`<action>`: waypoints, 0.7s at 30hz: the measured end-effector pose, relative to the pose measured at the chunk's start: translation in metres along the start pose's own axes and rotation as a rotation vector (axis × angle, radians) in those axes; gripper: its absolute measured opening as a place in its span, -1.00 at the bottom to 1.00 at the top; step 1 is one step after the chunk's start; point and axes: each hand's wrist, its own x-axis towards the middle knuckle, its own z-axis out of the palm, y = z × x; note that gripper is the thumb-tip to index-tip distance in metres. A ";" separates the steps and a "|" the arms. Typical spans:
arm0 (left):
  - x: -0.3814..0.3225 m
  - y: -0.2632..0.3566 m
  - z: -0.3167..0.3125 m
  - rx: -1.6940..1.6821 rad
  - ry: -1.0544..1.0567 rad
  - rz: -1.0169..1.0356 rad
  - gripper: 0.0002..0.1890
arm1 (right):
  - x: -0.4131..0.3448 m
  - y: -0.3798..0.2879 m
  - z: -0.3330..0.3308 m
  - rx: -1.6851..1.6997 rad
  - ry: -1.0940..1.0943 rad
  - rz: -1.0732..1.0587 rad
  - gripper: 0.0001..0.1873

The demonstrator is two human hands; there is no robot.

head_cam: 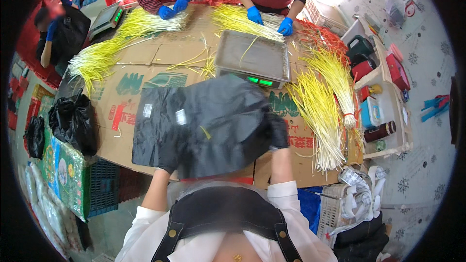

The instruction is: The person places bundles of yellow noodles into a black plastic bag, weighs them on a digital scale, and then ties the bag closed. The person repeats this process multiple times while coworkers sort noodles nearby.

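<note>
Both my hands wear black gloves and are at a black plastic bag (225, 127) spread above the cardboard-covered table. My left hand (170, 153) lies at its lower left part; the fingers blend into the black plastic. My right hand (278, 131) is at the bag's right edge, its fingers hard to make out. Under the bag's left side lies more flat black plastic (145, 134) with a white label. A small yellow stalk (205, 132) rests on the bag. Just beyond stands a digital scale (253, 52) with a lit green display and one stalk on its pan.
Yellow chive bundles (318, 123) lie at right. Across the table, two people in blue gloves handle more chives (156, 20); another person stands at far left. A second scale (106, 18), a knotted black bag (74, 120) and a compartmented white crate (387, 109) surround the work area.
</note>
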 end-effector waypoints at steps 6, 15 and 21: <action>-0.006 -0.041 -0.009 0.120 -0.257 -0.194 -0.35 | -0.025 -0.062 -0.065 0.071 0.385 -0.179 -0.76; 0.039 0.112 -0.003 -1.350 -0.389 -0.152 -0.68 | -0.098 -0.031 0.111 -0.598 -0.312 -0.487 -0.63; 0.078 0.028 -0.071 -1.658 -0.133 -0.447 -0.55 | -0.064 -0.119 -0.026 0.809 -0.059 -0.048 -0.73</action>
